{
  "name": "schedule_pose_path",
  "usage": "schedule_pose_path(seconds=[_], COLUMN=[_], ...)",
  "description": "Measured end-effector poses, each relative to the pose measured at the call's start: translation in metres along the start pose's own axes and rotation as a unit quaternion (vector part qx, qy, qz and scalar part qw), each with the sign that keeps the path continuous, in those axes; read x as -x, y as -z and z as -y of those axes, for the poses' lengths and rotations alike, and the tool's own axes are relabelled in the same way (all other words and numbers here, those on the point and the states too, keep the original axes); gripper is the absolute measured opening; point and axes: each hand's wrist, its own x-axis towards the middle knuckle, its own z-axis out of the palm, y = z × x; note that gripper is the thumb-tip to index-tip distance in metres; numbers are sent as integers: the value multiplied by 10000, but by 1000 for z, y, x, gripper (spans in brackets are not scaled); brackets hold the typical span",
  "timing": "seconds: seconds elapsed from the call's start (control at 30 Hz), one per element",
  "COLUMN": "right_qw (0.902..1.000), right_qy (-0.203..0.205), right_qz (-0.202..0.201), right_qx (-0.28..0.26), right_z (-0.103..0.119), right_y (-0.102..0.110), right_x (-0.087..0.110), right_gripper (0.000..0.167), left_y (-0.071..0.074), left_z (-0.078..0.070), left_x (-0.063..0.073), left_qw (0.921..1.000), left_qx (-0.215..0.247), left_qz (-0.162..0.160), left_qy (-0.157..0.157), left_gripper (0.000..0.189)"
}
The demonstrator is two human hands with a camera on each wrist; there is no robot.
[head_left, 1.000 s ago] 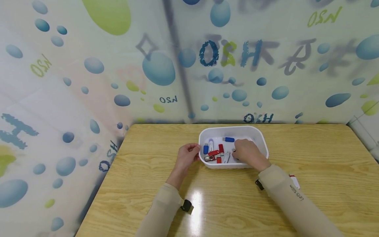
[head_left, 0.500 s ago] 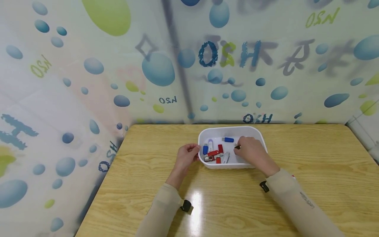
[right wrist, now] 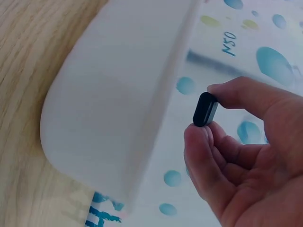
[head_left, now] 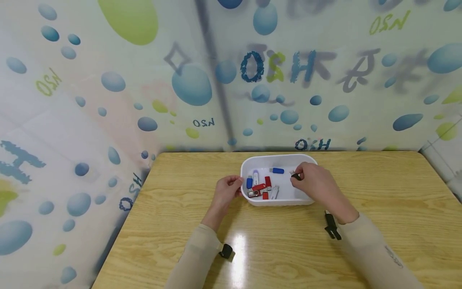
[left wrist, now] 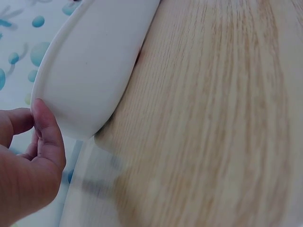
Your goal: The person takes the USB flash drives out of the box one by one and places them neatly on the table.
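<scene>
My right hand (head_left: 319, 182) pinches a black USB flash drive (right wrist: 205, 109) between thumb and fingertips, above the right part of a white plastic tub (head_left: 281, 203). In the head view the drive's metal plug points up and left. My left hand (head_left: 226, 192) pinches the tub's left rim, as the left wrist view also shows with the thumb and finger at the white wall (left wrist: 90, 61). Inside the tub lie a blue USB drive (head_left: 277, 170), another blue drive (head_left: 249, 182), several red drives (head_left: 268, 182) and white drives (head_left: 274, 192), mostly bunched on the left.
The tub stands near the back edge of a wooden table (head_left: 187, 168). Beside my right sleeve lies a black USB drive (head_left: 329, 219), close to the dark wrist camera (head_left: 333, 233). A curtain (head_left: 252, 112) printed with blue and green drops hangs behind the table.
My right hand has risen from the tub floor and moved right with the black flash drive, which now shows clearly. A black drive on the table has come into sight. My left hand stays put.
</scene>
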Motion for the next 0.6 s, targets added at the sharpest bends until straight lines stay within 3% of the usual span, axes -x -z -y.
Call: schedule_pose_path(seconds=[0.33, 0.6], right_qw=[9981, 9971], right_qy=[134, -43], right_qz=[-527, -607], right_qx=[-304, -455], right_z=[-7, -18], right_y=[20, 30], right_x=[20, 35], right_gripper=[27, 31], left_y=[0, 0], left_z=[0, 0], left_x=[-2, -1], left_qw=[10000, 9999], left_qx=[79, 104], left_qz=[-7, 11], left_qy=[41, 64], left_gripper=[26, 25])
